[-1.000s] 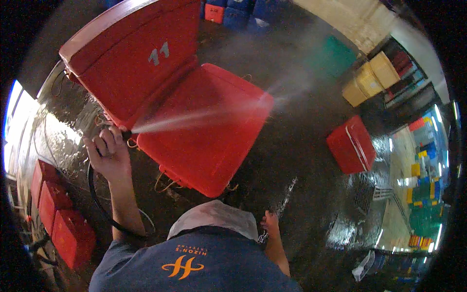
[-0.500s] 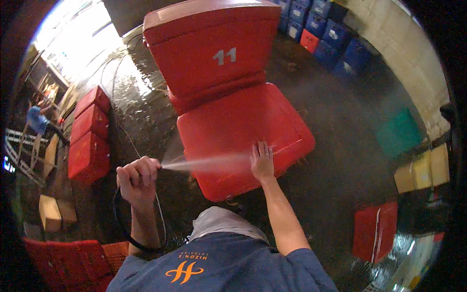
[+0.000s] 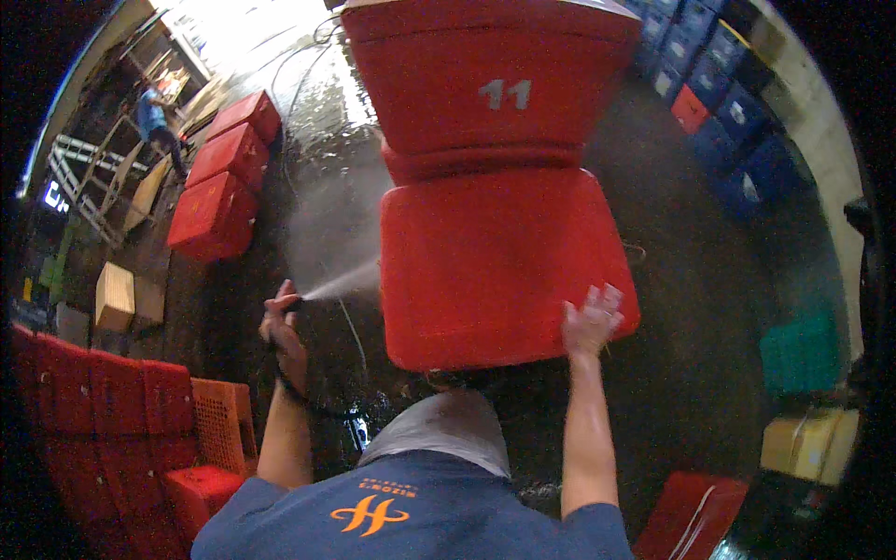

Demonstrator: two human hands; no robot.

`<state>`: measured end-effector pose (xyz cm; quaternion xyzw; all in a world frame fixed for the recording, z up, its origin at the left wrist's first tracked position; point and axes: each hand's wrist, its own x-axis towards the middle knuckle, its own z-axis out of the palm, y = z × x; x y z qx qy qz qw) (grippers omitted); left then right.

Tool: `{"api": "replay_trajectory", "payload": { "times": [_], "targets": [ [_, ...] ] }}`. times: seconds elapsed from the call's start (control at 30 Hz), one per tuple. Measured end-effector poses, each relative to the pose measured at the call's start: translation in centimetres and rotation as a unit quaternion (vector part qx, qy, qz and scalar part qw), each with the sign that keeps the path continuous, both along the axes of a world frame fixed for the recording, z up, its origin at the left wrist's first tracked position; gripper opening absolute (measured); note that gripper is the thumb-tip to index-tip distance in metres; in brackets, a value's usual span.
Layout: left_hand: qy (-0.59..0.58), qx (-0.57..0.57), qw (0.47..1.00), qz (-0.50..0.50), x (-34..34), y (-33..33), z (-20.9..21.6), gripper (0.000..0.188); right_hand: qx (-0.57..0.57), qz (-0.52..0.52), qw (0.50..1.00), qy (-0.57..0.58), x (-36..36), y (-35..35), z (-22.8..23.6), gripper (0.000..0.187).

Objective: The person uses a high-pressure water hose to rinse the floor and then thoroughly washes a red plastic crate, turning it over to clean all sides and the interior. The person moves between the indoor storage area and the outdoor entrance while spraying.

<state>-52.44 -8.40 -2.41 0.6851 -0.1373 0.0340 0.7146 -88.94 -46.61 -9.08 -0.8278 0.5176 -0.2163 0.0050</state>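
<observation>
In the head view, the left hand [image 3: 283, 322] was curled around the end of a black hose [image 3: 301, 399], left of the middle. The hose end pointed right and a little up, and white spray [image 3: 341, 283] went that way to the left edge of a flat red lid [image 3: 499, 266]. The lid was in the middle, its long way running side to side. The right hand [image 3: 593, 322], fingers spread, was over its lower right corner, holding nothing; touching or not, I couldn't tell. A big red box [image 3: 439, 89] stood at the top, its inside hidden.
</observation>
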Motion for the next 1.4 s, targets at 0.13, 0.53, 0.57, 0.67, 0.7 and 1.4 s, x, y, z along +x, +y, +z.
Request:
{"api": "replay_trajectory", "payload": {
  "times": [0.13,0.53,0.57,0.67,0.7,1.4],
  "targets": [
    [0.12,0.15,0.981,-0.025,3.7,-3.2,-9.1,0.053,-0.033,-0.015,0.999,0.004,-6.7,-7.2,-2.4,0.078],
    [0.03,0.425,0.903,-0.052,4.6,-15.1,-11.6,0.035,0.508,0.011,0.703,-0.499,-4.0,-24.6,-3.3,0.045],
    [0.013,0.472,0.879,-0.07,3.6,-15.2,-10.0,0.031,0.491,-0.047,0.696,-0.522,-3.8,-25.1,-3.5,0.044],
    [0.011,0.419,0.904,-0.08,1.0,-17.0,-4.5,0.028,0.461,-0.101,0.66,-0.584,-0.9,-26.4,-5.2,0.026],
    [-0.011,0.39,0.917,-0.083,1.0,-19.5,-2.7,0.028,0.4,-0.093,0.683,-0.604,-0.5,-27.3,-5.1,0.023],
    [-0.048,0.219,0.85,-0.476,-28.3,-49.5,3.7,0.035,0.351,-0.27,0.522,-0.729,-20.7,-5.6,-2.9,0.011]
  ]
}}
